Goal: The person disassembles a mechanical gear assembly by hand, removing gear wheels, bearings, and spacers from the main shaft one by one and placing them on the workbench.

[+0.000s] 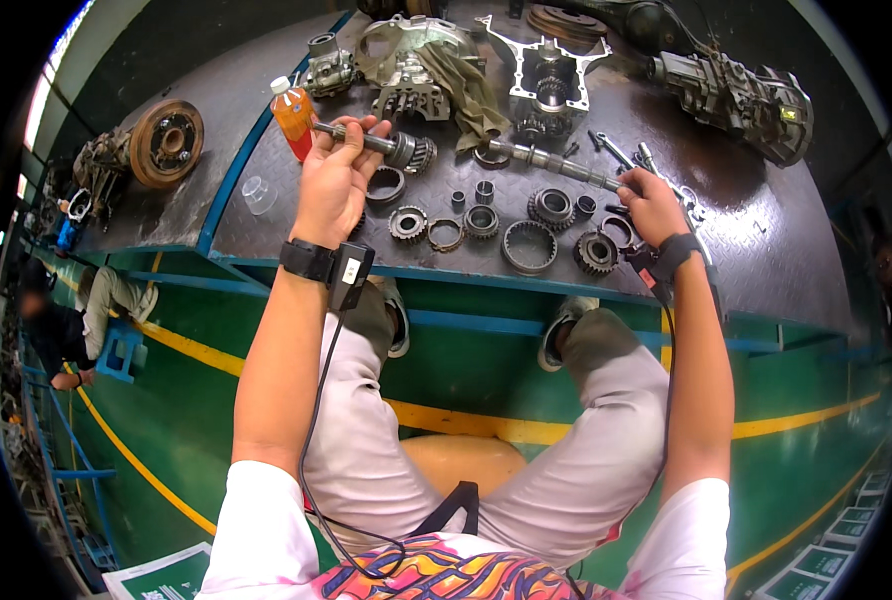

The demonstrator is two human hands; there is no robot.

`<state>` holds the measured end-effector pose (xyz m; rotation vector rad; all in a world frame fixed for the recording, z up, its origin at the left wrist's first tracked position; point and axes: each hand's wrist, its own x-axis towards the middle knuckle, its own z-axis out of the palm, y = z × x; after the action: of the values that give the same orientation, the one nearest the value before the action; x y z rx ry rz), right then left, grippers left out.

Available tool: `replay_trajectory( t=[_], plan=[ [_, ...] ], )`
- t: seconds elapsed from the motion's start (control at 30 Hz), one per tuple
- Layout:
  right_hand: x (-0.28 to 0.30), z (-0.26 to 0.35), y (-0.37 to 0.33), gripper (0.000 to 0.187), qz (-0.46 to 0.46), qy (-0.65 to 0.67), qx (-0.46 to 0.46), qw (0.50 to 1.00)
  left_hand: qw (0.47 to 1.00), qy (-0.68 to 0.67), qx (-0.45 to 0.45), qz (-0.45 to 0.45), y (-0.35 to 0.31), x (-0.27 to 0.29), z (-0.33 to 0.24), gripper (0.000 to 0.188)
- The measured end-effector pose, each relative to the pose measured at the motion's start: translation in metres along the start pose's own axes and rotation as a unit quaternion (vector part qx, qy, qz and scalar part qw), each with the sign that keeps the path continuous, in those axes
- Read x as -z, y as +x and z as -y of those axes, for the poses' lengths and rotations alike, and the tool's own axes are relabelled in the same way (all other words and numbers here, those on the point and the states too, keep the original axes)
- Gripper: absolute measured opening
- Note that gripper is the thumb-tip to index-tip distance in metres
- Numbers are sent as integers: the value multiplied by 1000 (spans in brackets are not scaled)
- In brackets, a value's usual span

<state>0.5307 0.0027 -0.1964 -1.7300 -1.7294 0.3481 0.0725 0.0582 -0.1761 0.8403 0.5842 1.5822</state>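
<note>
Fingers and thumb of my left hand [338, 175] close around a short gear shaft [403, 152], whose toothed end points right above the bench. My right hand [652, 206] grips the right end of a long stepped metal shaft [556, 163]; it slants up to the left, its far end by a cloth. Between the hands on the bench lie loose gears and rings: a toothed ring [530, 247], a gear [407, 224], another gear [551, 208] and a dark gear [596, 253]. Small bushings [485, 191] stand behind them.
An orange drink bottle [293, 115] and a clear plastic cup [257, 195] stand left. Behind are an open gearbox housing [546, 75], a grey-green cloth [461, 95] and wrenches [616, 150]. A gearbox [736, 100] lies right. Another person [61, 325] is at far left.
</note>
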Motion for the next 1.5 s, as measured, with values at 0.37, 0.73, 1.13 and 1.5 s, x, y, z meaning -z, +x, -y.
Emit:
replay_trajectory(
  t=[0.37, 0.73, 1.13, 1.5],
  plan=[
    [-29, -56, 72, 25, 197, 25, 3, 980, 976, 205, 58, 36, 17, 3, 30, 18],
    [-30, -59, 86, 30, 253, -39, 12, 967, 935, 333, 49, 110, 24, -5, 56, 21],
    [38, -72, 24, 28, 188, 3, -55, 981, 920, 358, 13, 158, 12, 0, 58, 47],
    [55, -52, -66, 33, 152, -89, 11, 984, 928, 371, -11, 32, -11, -16, 25, 45]
  ],
)
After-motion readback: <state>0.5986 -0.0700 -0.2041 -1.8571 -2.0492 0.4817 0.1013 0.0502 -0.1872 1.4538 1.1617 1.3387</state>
